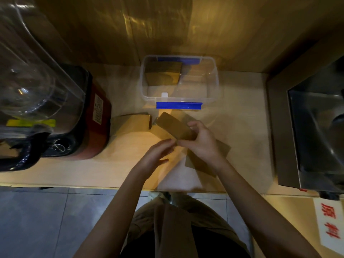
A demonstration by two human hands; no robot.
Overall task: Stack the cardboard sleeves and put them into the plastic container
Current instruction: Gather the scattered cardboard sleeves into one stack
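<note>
A clear plastic container (214, 84) with blue clips stands at the back of the counter; a stack of brown cardboard sleeves (162, 73) lies in its left half. My right hand (202, 140) grips a bundle of sleeves (174, 125) just in front of the container, tilted up to the left. My left hand (158, 154) is beside it, fingers apart, its fingertips near the bundle's lower end. Another pile of sleeves (133, 122) lies flat at the left. A loose sleeve (219, 159) lies under my right wrist.
A blender with a clear jug (33, 86) and a red base (96, 127) fills the left of the counter. A steel machine (312, 127) stands at the right. The counter's front edge (93, 186) runs below my hands, with floor tiles beyond.
</note>
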